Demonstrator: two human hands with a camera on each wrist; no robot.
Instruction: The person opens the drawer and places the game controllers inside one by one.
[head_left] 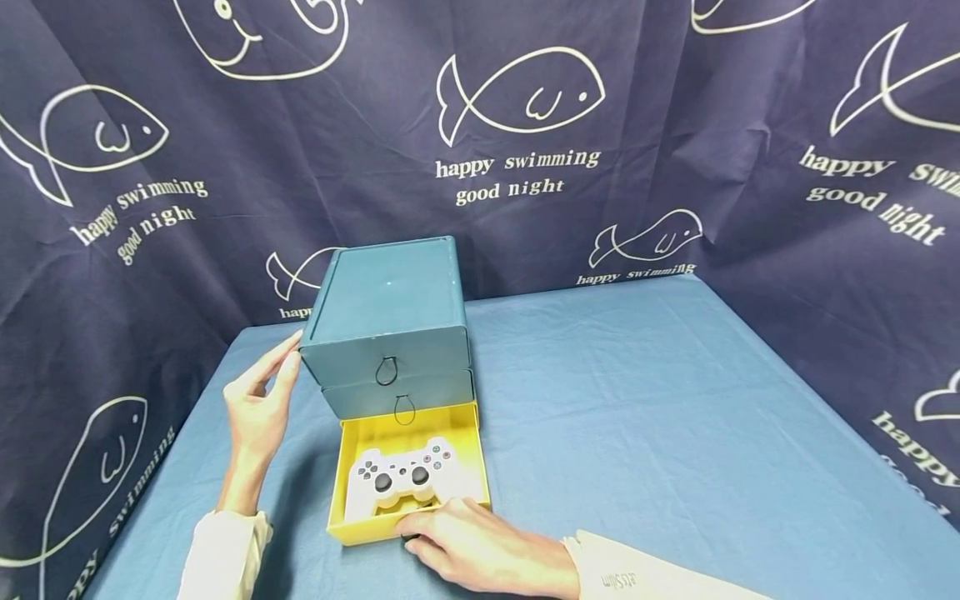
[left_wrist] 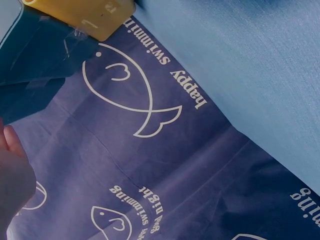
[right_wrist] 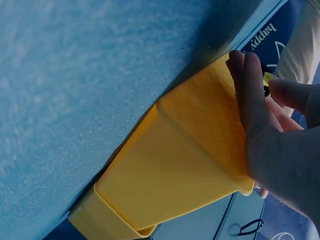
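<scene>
A teal drawer unit (head_left: 386, 292) stands with its lowest drawer, a yellow one (head_left: 358, 531), pulled out. Inside that drawer lies a white game controller (head_left: 402, 475) with two black sticks, face up. My left hand (head_left: 257, 408) rests its extended fingertips against the unit's left side near the top front corner; it shows only partly in the left wrist view. At the drawer's front edge, my right hand (head_left: 480, 546) pinches a small black pull at the middle of the front panel. The fingers mostly hide that pull.
Two teal drawers above are closed, each with a black loop pull (head_left: 386, 372) on its front. A blue cloth (head_left: 637, 417) covers the table. Dark blue curtains (head_left: 525, 242) with white fish drawings hang behind and at both sides.
</scene>
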